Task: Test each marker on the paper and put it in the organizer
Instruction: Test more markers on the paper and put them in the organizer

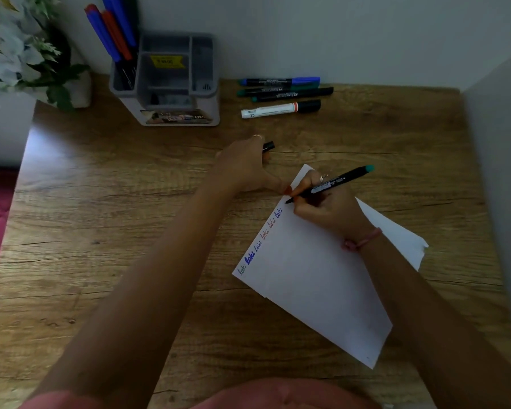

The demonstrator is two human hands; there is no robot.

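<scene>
A wooden counter (106, 237) stood against a pale wall (307, 31); a leafy plant (27, 54) occupied its far-left corner.

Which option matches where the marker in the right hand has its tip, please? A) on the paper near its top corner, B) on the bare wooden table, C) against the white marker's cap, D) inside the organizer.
A: the right hand holds the marker with its tip on the paper, just past the written words.

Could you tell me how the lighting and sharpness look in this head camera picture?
Head view: dim overall, with a bright glare patch on the wooden table at left; the plant and the frame edges look soft and bowed by the wide lens; the writing on the paper and the right hand stay fairly sharp.
</scene>
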